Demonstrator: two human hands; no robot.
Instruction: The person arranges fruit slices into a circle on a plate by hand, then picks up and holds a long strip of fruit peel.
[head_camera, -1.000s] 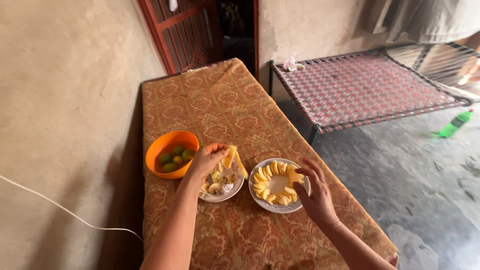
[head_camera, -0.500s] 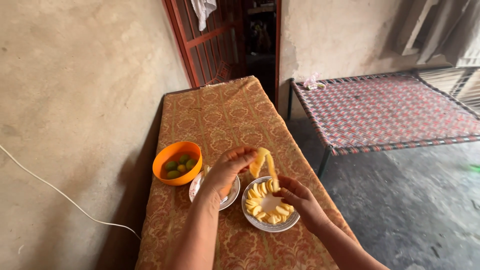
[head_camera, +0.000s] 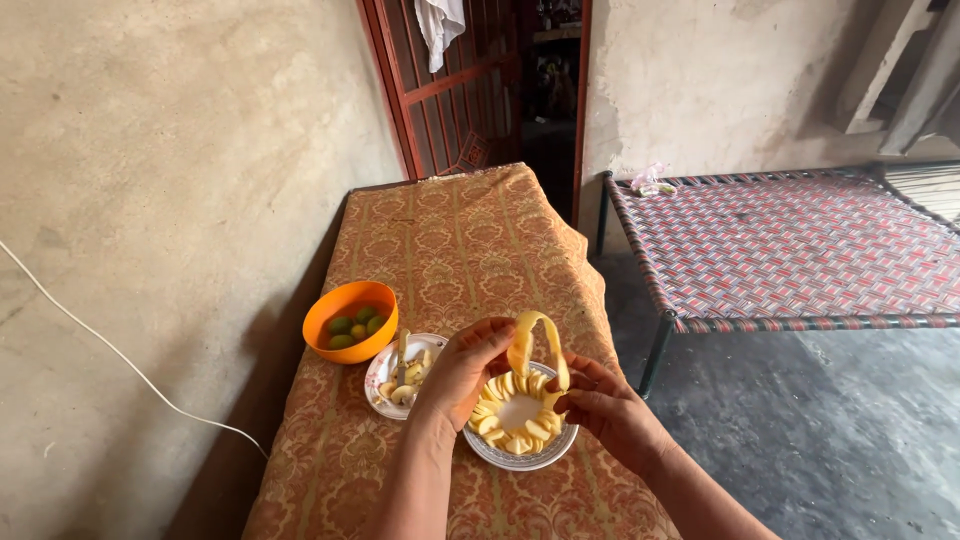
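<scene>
My left hand (head_camera: 462, 372) and my right hand (head_camera: 605, 410) both pinch a long yellow fruit strip (head_camera: 535, 342), bent into an arch above a white plate (head_camera: 520, 460). That plate holds several yellow fruit slices (head_camera: 497, 417) laid in a ring. Left of it, a second white plate (head_camera: 384, 372) carries fruit scraps and a utensil. An orange bowl (head_camera: 348, 302) with small green fruits (head_camera: 352, 325) sits further left. All rest on a table under a patterned orange-gold cloth (head_camera: 455, 245).
A plaster wall (head_camera: 150, 200) runs along the table's left side, with a white cable (head_camera: 110, 350) hanging across it. A woven cot (head_camera: 790, 245) stands to the right on the grey floor. A red door (head_camera: 440, 80) is behind the table.
My left hand lifted the yellow strip from the left plate over to the ring plate. My right hand took hold of its other end. The view shifted back.
</scene>
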